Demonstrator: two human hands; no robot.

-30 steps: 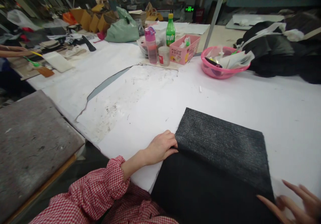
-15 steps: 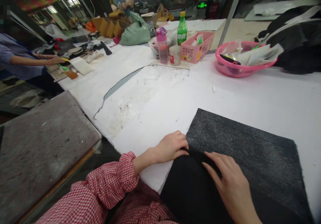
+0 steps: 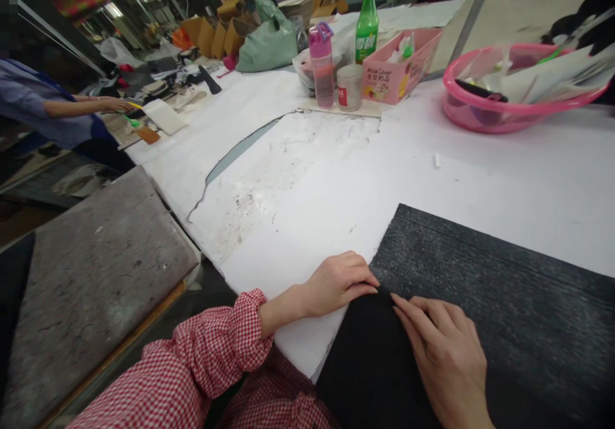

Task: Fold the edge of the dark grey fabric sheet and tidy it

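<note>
A dark grey, speckled fabric sheet (image 3: 490,282) lies on the white paper-covered table (image 3: 480,179), with a plain black fabric layer (image 3: 369,365) folded over its near part. My left hand (image 3: 336,282) pinches the left edge of the fabric where the two layers meet. Lying flat on the black layer, my right hand (image 3: 442,352) points its fingertips at the same spot, close to my left fingers. Both my sleeves are red and white check.
A pink basin (image 3: 509,96) of papers, a pink box (image 3: 398,70), a green bottle (image 3: 368,22), a pink bottle (image 3: 321,64) and a small jar (image 3: 349,87) stand at the back. A grey felt board (image 3: 91,282) lies left. Another person's arm (image 3: 91,104) works at far left.
My right hand has come in from the lower right across the black fabric to meet my left hand at the fold. My left hand kept its hold. The view moved closer.
</note>
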